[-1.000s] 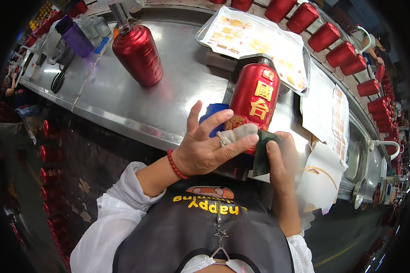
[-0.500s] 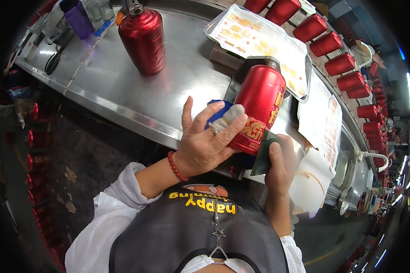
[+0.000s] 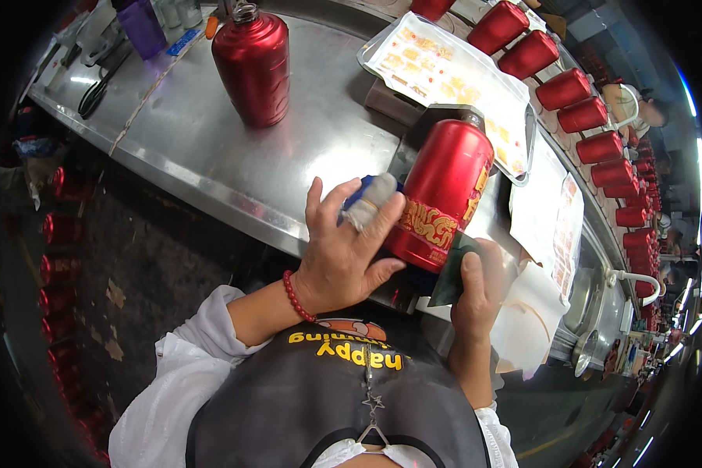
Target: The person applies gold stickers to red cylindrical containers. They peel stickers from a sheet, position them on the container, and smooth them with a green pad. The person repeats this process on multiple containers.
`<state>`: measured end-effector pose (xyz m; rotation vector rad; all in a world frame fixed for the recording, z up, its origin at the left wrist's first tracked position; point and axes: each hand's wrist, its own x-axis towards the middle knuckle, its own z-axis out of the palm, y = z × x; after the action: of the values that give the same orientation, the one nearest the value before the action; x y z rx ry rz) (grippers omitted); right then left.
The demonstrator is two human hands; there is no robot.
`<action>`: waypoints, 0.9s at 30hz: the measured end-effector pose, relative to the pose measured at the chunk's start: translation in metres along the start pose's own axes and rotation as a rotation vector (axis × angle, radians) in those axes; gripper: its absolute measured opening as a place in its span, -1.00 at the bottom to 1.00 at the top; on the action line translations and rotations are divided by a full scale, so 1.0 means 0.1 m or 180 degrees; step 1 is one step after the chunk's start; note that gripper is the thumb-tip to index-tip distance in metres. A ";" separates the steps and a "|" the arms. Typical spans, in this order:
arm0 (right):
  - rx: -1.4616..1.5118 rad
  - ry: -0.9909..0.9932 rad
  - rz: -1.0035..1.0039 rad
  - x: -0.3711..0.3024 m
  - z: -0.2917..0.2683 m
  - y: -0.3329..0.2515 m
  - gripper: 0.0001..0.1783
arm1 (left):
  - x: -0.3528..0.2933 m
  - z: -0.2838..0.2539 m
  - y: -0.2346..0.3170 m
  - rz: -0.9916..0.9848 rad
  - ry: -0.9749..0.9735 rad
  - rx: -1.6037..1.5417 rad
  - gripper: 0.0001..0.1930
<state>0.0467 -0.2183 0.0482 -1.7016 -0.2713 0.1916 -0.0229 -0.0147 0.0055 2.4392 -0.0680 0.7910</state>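
Note:
A glossy red bottle [image 3: 444,171] lies tilted on a dark support with blue padding, its neck pointing away from me. Gold dragon-like decoration runs round its lower part, with more gold marks on its right side. My left hand [image 3: 343,246] is just left of the bottle's base, fingers spread and holding nothing; one finger wears a whitish wrap. Whether the fingertips still touch the bottle, I cannot tell. At the base's right side, my right hand [image 3: 478,292] pinches a thin dark green flexible sheet [image 3: 451,274] between thumb and fingers, against or close to the bottle.
Another red bottle [image 3: 253,70], undecorated on the side I see, stands on the steel table [image 3: 171,164]. Behind the work lies a tray [image 3: 364,56] with a sheet of gold decals. White papers [image 3: 534,210] lie to the right. Rows of red bottles [image 3: 563,88] line the far right.
My left hand has drawn back leftward from the bottle's decorated front, uncovering more of the gold pattern. My right hand keeps the green sheet in nearly the same place.

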 end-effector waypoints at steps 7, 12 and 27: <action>-0.0001 -0.0033 0.0004 -0.02 -0.06 0.04 -0.73 | 0.10 0.04 0.05 0.0121 -0.0258 -0.0021 -0.27; -0.0246 0.0082 -0.0333 -0.05 -0.10 -0.04 -0.63 | 0.26 0.02 0.13 0.0339 -0.0371 0.0041 -0.08; -0.2076 -0.0129 -0.2085 -0.09 -0.05 0.28 -0.11 | 0.26 0.09 -0.02 0.0481 -0.0460 -0.0172 0.02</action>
<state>0.0416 -0.2294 0.0208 -2.1412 -0.9817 -0.3905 0.0038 -0.0151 0.0130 2.4580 -0.3280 0.6664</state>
